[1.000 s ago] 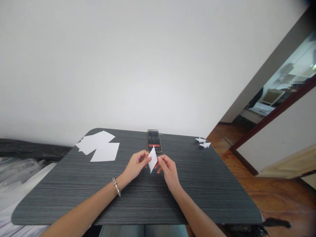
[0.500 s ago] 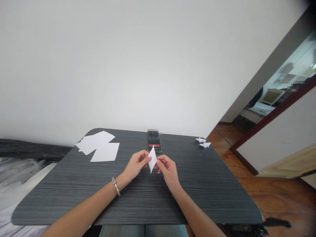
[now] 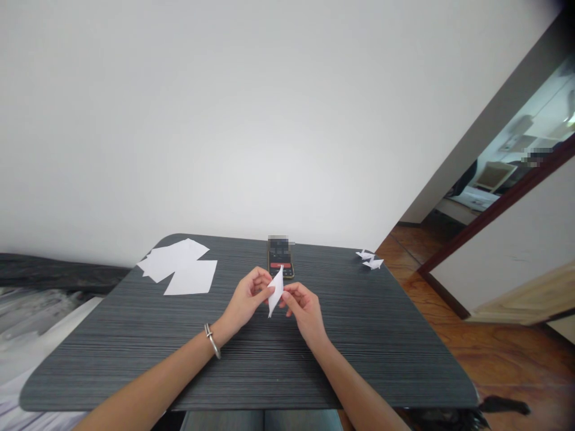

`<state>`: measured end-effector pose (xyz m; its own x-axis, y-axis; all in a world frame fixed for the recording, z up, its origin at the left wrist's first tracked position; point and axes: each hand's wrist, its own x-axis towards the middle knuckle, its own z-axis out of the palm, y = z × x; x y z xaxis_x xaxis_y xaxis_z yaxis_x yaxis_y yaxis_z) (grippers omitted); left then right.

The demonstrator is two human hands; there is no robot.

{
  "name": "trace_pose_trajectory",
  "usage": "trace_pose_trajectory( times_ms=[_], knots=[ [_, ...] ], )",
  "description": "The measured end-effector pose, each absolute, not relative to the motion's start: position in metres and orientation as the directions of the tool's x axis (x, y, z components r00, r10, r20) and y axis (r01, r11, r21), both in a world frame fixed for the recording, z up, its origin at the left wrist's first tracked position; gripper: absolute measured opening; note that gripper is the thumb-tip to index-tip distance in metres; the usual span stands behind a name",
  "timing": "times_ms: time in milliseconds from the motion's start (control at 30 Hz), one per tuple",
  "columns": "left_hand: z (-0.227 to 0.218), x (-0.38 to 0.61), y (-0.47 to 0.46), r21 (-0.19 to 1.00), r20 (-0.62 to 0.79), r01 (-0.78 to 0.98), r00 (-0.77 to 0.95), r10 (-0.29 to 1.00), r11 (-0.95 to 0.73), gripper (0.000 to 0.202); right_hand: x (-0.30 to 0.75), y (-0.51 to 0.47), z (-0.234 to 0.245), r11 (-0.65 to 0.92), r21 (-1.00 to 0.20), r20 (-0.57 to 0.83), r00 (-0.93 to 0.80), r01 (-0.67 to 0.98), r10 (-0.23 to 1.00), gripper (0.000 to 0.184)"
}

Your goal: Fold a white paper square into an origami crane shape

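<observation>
A small white folded paper (image 3: 276, 291), narrow and diamond-shaped, is held up between my two hands above the middle of the table. My left hand (image 3: 250, 294) pinches its left side, thumb on the near face. At its right edge my right hand (image 3: 304, 308) grips it between thumb and fingers. The fingertips behind the paper are partly hidden. Just beyond, a phone (image 3: 281, 258) lies on the table, its lower part overlapped by the paper's top point.
Several loose white paper sheets (image 3: 191, 278) lie at the table's left. Two folded paper figures, perhaps cranes (image 3: 372, 263), stand near the far right corner. The dark wood-grain table (image 3: 215, 371) meets a white wall (image 3: 269, 120) at the back. A doorway is on the right.
The folded paper has turned and tilted, its top point leaning right and its bottom point shifting left, so it looks narrower. Both hands keep hold, the right having moved slightly left.
</observation>
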<state>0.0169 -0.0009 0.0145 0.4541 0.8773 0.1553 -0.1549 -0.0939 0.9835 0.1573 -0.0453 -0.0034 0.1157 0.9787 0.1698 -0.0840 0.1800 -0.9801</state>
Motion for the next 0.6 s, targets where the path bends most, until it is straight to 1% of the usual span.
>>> trace_pose_trajectory(
  times_ms=[67, 233, 433, 600],
  knots=[
    [0.0152, 0.0167, -0.0013, 0.988, 0.147, -0.115, 0.458, 0.877, -0.105, 0.017, 0.1573, -0.0452, -0.0037, 0.176, -0.981, 0.166, 0.113, -0.086, 0.98, 0.014],
    [0.0168, 0.0165, -0.0019, 0.996, 0.089, -0.052, 0.476, 0.875, -0.073, 0.02, 0.1584, -0.0451, -0.0037, 0.176, -0.98, 0.164, 0.127, -0.09, 0.978, 0.014],
    [0.0164, 0.0165, -0.0021, 0.996, 0.073, -0.073, 0.48, 0.874, -0.043, 0.023, 0.1596, -0.0454, -0.0041, 0.182, -0.981, 0.171, 0.133, -0.073, 0.976, 0.012],
    [0.013, 0.018, -0.0021, 0.99, 0.076, -0.144, 0.527, 0.846, 0.001, 0.027, 0.1599, -0.0452, -0.0043, 0.195, -0.979, 0.187, 0.126, -0.052, 0.974, 0.012]
  ],
)
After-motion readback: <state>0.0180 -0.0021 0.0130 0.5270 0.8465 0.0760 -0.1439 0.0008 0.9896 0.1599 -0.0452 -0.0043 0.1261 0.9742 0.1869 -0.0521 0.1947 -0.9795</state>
